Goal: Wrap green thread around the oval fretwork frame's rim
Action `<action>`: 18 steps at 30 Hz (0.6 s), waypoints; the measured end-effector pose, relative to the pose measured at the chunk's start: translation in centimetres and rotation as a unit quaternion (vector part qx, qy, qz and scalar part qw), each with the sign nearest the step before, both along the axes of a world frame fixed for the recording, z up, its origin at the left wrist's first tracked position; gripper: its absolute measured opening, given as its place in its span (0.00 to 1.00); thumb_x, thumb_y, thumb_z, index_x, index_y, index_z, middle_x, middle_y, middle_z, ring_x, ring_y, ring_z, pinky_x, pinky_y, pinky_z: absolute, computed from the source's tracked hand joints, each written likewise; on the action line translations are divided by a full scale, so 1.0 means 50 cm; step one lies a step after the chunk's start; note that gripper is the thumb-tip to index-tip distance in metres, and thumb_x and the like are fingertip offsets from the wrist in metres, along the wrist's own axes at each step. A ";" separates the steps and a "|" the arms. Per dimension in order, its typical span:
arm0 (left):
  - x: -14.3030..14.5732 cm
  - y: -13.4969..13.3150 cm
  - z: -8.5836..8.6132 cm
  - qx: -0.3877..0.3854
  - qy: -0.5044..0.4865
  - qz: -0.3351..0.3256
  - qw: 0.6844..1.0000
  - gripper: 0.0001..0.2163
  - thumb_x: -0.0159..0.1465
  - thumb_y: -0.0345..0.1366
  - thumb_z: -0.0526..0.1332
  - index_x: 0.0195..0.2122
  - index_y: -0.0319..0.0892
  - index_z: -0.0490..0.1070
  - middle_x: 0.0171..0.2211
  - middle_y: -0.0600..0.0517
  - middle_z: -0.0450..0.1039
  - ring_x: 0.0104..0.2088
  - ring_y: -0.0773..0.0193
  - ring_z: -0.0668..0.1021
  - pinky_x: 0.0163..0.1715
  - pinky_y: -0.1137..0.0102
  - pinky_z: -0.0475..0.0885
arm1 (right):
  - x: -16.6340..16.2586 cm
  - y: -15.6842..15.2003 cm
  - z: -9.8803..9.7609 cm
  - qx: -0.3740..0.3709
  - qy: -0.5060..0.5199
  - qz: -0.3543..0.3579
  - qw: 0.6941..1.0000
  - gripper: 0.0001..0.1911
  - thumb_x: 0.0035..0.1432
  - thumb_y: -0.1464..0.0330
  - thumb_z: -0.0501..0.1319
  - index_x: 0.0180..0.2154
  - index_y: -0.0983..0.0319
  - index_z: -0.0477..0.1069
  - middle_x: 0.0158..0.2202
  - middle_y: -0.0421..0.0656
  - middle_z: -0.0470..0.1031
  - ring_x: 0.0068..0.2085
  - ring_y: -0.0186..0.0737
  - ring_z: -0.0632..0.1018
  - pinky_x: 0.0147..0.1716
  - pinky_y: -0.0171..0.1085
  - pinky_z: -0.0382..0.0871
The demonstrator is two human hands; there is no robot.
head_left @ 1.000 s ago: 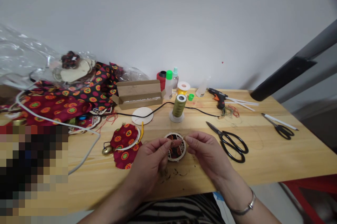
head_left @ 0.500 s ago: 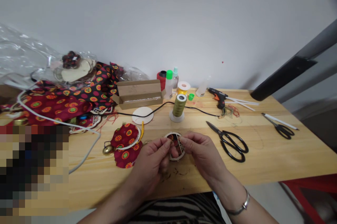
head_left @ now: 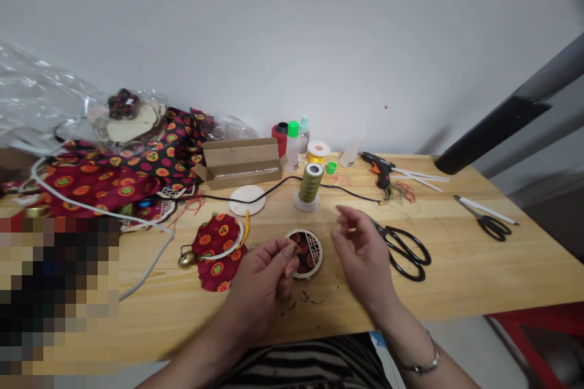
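Note:
My left hand (head_left: pixel 264 273) is pinched, thumb against fingertips, in front of a round lattice-edged piece (head_left: pixel 314 249) with dark flowered cloth inside. What the pinch holds, if anything, is too small to make out. To the right of that piece my right hand (head_left: pixel 365 258) is raised with its fingers apart and slightly curled, nothing visible in it. It partly covers the blades of the large black scissors (head_left: pixel 406 255). A spool of olive thread (head_left: pixel 311 187) stands just beyond the round piece. Left of my left hand lie red flowered cloth rounds (head_left: pixel 219 240) with a small brass bell (head_left: pixel 186 259).
A cardboard box (head_left: pixel 241 173), bottles (head_left: pixel 292 148) and a yellow thread reel (head_left: pixel 318 150) stand by the wall. Patterned fabric (head_left: pixel 100 173) is heaped at left. A black cord crosses the table toward the glue gun (head_left: pixel 379 168). Smaller scissors (head_left: pixel 490 226) lie far right.
My right hand has let go of its pinch and moved right, away from the round piece, its fingers opening. More of the lattice now shows. My left hand stays about where it was.

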State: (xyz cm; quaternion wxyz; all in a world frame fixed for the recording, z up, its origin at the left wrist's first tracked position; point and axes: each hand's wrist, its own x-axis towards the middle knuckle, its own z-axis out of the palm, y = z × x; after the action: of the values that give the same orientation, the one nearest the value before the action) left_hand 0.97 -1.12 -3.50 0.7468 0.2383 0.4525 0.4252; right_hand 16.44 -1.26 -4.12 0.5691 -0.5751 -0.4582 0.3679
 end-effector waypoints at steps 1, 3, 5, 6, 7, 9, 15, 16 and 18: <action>0.000 0.000 0.000 0.010 0.016 -0.003 1.000 0.13 0.50 0.41 0.68 0.26 0.38 0.68 0.15 0.61 0.61 0.14 0.79 0.57 0.14 0.82 0.49 | 0.002 -0.003 0.003 0.057 -0.040 -0.010 0.998 0.20 0.53 0.68 0.62 0.49 0.58 0.66 0.42 0.46 0.70 0.42 0.41 0.72 0.46 0.44 0.66; -0.001 -0.002 0.000 0.037 0.052 -0.021 0.998 0.12 0.52 0.41 0.67 0.25 0.38 0.68 0.15 0.61 0.61 0.15 0.79 0.58 0.14 0.82 0.51 | 0.002 -0.011 0.012 0.126 -0.069 0.052 0.988 0.25 0.57 0.68 0.59 0.56 0.56 0.58 0.51 0.48 0.66 0.52 0.44 0.68 0.54 0.46 0.61; -0.003 -0.003 0.000 0.063 0.078 -0.039 0.994 0.12 0.53 0.41 0.66 0.24 0.38 0.68 0.16 0.60 0.62 0.16 0.77 0.60 0.16 0.81 0.54 | 0.000 -0.017 0.021 0.127 -0.066 0.175 0.974 0.32 0.56 0.66 0.60 0.60 0.55 0.50 0.57 0.49 0.61 0.57 0.45 0.64 0.56 0.47 0.58; -0.004 -0.003 0.001 0.072 0.085 -0.045 0.993 0.12 0.54 0.42 0.66 0.24 0.39 0.68 0.16 0.60 0.62 0.16 0.76 0.60 0.16 0.80 0.55 | -0.002 -0.018 0.024 0.111 -0.068 0.232 0.964 0.36 0.55 0.66 0.62 0.62 0.54 0.48 0.58 0.49 0.59 0.58 0.46 0.64 0.56 0.47 0.59; -0.005 -0.004 0.002 0.079 0.088 -0.049 0.992 0.12 0.54 0.42 0.65 0.24 0.40 0.68 0.16 0.60 0.63 0.17 0.75 0.61 0.17 0.80 0.57 | -0.003 -0.018 0.026 0.090 -0.074 0.276 0.954 0.39 0.53 0.65 0.64 0.62 0.54 0.47 0.59 0.49 0.59 0.57 0.46 0.65 0.55 0.46 0.60; -0.007 -0.004 0.002 0.091 0.093 -0.053 0.990 0.11 0.55 0.42 0.65 0.24 0.40 0.68 0.17 0.59 0.63 0.18 0.74 0.63 0.19 0.79 0.58 | -0.004 -0.014 0.026 0.049 -0.088 0.322 0.941 0.40 0.51 0.66 0.66 0.61 0.53 0.49 0.57 0.48 0.62 0.52 0.44 0.69 0.53 0.45 0.63; -0.011 -0.002 -0.003 0.105 0.133 -0.051 0.984 0.10 0.57 0.41 0.63 0.25 0.40 0.70 0.15 0.60 0.62 0.17 0.75 0.60 0.17 0.80 0.54 | -0.003 0.001 0.008 -0.054 -0.019 0.295 0.954 0.22 0.52 0.70 0.64 0.50 0.57 0.68 0.31 0.37 0.70 0.28 0.31 0.70 0.29 0.32 0.67; -0.010 -0.001 -0.004 0.107 0.132 -0.051 0.984 0.11 0.57 0.41 0.63 0.24 0.39 0.69 0.15 0.60 0.62 0.16 0.75 0.60 0.16 0.80 0.54 | -0.003 0.002 0.008 -0.064 0.002 0.289 0.955 0.22 0.50 0.71 0.64 0.49 0.58 0.69 0.28 0.36 0.68 0.27 0.30 0.69 0.28 0.31 0.66; -0.009 0.000 -0.004 0.110 0.126 -0.055 0.984 0.12 0.58 0.41 0.62 0.22 0.39 0.69 0.16 0.59 0.64 0.16 0.76 0.60 0.16 0.80 0.53 | -0.002 0.002 0.009 -0.074 0.028 0.273 0.959 0.23 0.48 0.72 0.65 0.48 0.59 0.70 0.26 0.35 0.65 0.26 0.29 0.67 0.26 0.29 0.64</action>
State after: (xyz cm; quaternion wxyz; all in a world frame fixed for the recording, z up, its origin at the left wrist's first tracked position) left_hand 0.52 -1.14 -3.72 0.6754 0.3955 0.4792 0.3973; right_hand 16.35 -1.16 -3.65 0.4151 -0.4582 -0.5535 0.5581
